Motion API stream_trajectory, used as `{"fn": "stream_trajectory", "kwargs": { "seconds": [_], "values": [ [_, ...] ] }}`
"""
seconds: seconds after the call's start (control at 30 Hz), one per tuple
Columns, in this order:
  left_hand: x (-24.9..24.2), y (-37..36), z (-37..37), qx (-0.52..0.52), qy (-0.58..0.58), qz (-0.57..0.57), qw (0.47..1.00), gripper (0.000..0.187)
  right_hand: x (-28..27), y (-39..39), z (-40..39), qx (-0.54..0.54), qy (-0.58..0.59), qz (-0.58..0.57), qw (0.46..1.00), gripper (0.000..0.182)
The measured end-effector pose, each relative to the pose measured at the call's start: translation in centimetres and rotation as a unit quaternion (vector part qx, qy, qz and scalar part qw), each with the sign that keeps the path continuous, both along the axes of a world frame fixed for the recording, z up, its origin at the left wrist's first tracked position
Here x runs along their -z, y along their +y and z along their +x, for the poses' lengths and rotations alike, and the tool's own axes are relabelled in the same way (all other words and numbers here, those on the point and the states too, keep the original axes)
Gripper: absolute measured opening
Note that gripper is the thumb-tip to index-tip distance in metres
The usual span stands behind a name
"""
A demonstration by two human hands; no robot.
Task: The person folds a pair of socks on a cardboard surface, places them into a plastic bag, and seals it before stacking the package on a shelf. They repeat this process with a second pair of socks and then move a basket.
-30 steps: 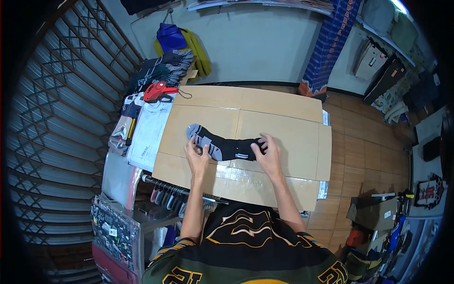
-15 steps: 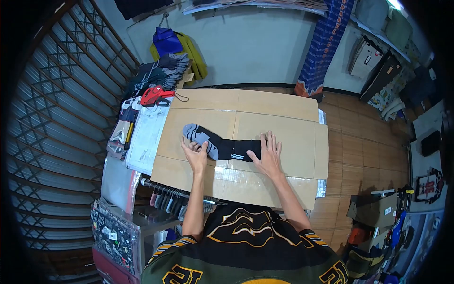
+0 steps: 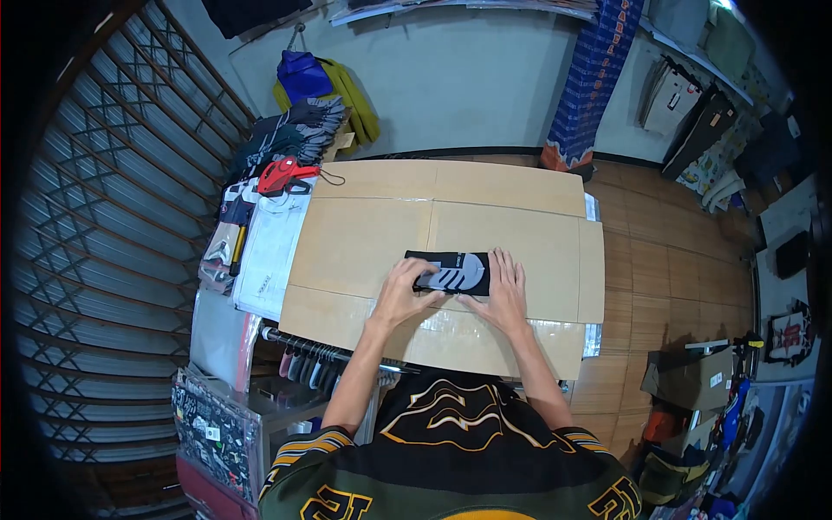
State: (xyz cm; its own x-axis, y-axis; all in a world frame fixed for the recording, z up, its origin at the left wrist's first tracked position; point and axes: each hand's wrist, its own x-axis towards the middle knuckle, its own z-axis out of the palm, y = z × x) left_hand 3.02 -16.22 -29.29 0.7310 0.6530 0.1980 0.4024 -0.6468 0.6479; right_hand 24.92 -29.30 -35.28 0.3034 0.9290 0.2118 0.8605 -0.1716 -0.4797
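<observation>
A black and grey sock lies folded into a compact rectangle on the cardboard sheet, its grey striped foot part facing up. My left hand has its fingers curled over the left end of the sock, with the thumb against the near edge. At the right end rests my right hand, its fingers stretched out flat along the sock's edge and its thumb spread toward the near side. The undersides of the fold are hidden.
Left of the cardboard are a red tape dispenser or similar tool, plastic packets and a yellow-handled cutter. Stacked socks sit at the back left. Hangers hang below the near edge. A box stands at the right.
The sock, earlier stretched out lengthwise, is now folded with its foot over the leg part. My left hand has moved right with the foot end; the right hand has stayed near the cuff end.
</observation>
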Motion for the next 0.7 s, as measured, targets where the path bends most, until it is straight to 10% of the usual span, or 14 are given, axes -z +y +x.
{"fn": "stream_trajectory", "kwargs": {
  "seconds": [0.23, 0.43, 0.7],
  "values": [
    [-0.9, 1.9, 3.2, 0.058, 0.106, 0.071, 0.99, 0.119, 0.1, 0.1, 0.1, 0.004, 0.001, 0.019, 1.0, 0.117],
    [1.7, 2.2, 4.2, 0.101, 0.101, 0.065, 0.988, 0.127, 0.3, 0.1, 0.1, 0.017, 0.006, 0.03, 0.999, 0.111],
    [2.3, 0.9, 4.0, 0.022, 0.002, 0.106, 0.994, 0.085, 0.0, 0.1, 0.1, 0.019, 0.006, 0.029, 0.999, 0.11]
  ]
}}
